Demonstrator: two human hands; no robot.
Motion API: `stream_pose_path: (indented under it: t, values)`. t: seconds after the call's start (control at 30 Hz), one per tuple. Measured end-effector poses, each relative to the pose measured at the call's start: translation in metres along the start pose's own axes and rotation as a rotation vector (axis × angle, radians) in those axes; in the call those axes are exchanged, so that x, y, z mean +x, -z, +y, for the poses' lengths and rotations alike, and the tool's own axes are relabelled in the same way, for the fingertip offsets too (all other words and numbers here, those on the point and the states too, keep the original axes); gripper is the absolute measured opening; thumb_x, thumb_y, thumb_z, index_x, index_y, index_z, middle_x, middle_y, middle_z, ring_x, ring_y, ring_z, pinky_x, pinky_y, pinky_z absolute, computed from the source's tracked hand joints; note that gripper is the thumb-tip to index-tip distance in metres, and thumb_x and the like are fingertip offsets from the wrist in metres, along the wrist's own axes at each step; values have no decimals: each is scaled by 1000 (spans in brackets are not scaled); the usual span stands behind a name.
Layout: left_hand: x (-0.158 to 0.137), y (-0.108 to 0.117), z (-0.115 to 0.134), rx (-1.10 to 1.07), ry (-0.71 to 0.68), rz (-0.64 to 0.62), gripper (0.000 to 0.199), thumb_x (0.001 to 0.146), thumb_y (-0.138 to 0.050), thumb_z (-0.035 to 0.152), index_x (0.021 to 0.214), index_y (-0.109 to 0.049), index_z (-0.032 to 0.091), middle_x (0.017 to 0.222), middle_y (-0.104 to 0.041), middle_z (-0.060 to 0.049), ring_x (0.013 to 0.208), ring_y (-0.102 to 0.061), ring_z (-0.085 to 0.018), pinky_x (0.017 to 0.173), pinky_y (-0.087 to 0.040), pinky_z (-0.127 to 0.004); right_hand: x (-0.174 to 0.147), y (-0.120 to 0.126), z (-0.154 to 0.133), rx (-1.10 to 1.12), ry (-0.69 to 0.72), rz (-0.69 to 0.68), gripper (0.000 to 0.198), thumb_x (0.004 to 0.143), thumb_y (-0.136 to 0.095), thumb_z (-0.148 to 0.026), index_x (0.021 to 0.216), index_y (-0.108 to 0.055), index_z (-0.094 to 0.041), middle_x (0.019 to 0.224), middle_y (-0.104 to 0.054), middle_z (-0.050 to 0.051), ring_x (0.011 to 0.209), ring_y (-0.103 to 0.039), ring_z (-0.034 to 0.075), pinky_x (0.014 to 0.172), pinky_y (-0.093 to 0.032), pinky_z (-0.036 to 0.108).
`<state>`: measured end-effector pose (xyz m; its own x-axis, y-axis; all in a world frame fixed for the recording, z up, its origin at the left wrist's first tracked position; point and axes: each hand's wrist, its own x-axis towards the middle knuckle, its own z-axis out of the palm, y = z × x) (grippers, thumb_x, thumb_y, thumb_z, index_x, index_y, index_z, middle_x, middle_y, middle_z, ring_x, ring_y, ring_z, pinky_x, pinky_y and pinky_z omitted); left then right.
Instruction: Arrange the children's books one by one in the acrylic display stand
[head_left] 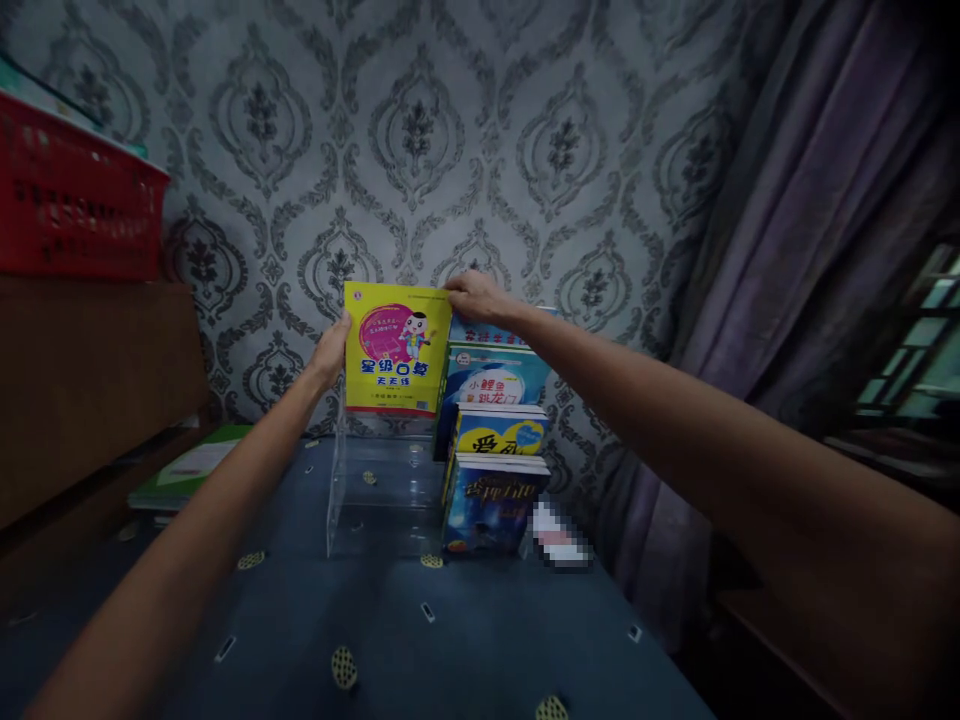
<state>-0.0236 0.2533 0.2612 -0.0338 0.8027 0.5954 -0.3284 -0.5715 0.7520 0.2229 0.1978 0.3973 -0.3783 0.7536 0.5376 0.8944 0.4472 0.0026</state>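
Observation:
A yellow workbook [394, 385] with a pink circle and a cartoon child on its cover stands upright at the back of a clear stepped book rack [335, 500]. My left hand [331, 352] grips its left edge. At its top right corner, my right hand [476, 296] pinches the book, fingers bent over the edge. On the rack's right half several books rise in tiers: a dark blue book [491, 510] in front, a yellow and blue book [487, 437] behind it, then a teal book [499, 380] and a blue book [487, 330] partly hidden by my right arm.
A stack of green-covered books [195, 460] lies at the left on the dark blue patterned tablecloth [390, 640]. A red basket [82, 200] sits on a brown wooden headboard-like panel [90, 390]. Purple curtains [757, 300] hang at the right. A blurred-out pale item [559, 540] lies beside the rack.

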Motion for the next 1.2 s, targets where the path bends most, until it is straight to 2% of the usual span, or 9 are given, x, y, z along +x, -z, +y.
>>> stream_pose_path:
  t: [0.2,0.27,0.4,0.47,0.63,0.9,1.07,1.2]
  values:
    - [1,6,-8,41,88,3,45,93,-64,56,104,-73,14,88,-80,-9,76,-76,-24,76,-64,-36,-5,7,-1,85,-28,-16,30,86,-48,-11,97,-76,-10,76,-73,10,73,-65,21,74,-49,30]
    - [0,7,-9,34,96,-3,46,92,-65,57,106,-72,14,82,-80,-8,73,-76,-24,73,-64,-35,-6,9,3,136,9,-25,31,87,-51,-12,104,-76,-10,76,-73,9,72,-65,19,73,-50,29]
    - [0,6,-9,-4,103,1,47,93,-64,54,112,-71,12,81,-80,-8,75,-77,-24,75,-65,-36,-11,12,26,295,101,-75,42,82,-61,-10,122,-72,-12,95,-78,7,80,-69,18,77,-53,27]
    - [-1,4,-8,0,112,12,46,94,-63,53,112,-71,11,81,-80,-8,74,-77,-23,75,-65,-35,-13,12,39,321,117,-87,38,81,-65,-11,117,-75,-14,101,-79,7,87,-70,19,80,-54,27]
    - [-2,0,-6,-2,87,38,44,95,-63,51,112,-71,11,84,-80,-8,76,-77,-23,79,-65,-35,-16,9,56,271,135,-80,27,84,-69,-19,109,-79,-16,96,-79,4,88,-70,20,77,-54,26]
    - [-5,-3,-5,-6,84,51,44,97,-61,51,112,-71,10,88,-80,-10,79,-78,-23,84,-65,-38,-15,13,51,202,176,-111,30,87,-66,-27,113,-77,-17,98,-78,6,86,-68,21,74,-50,28]
    - [-6,-3,-4,33,115,71,47,100,-53,54,111,-73,13,90,-81,-10,88,-78,-26,87,-65,-39,-9,7,37,131,199,-38,36,90,-63,-30,118,-72,-11,90,-75,8,81,-65,20,71,-47,27]
    - [-5,-2,-1,-45,148,12,55,103,-43,57,122,-70,14,110,-80,-11,102,-76,-27,95,-62,-41,-5,-2,26,112,143,9,25,90,-57,-19,108,-72,-11,81,-71,6,74,-62,18,71,-45,27]
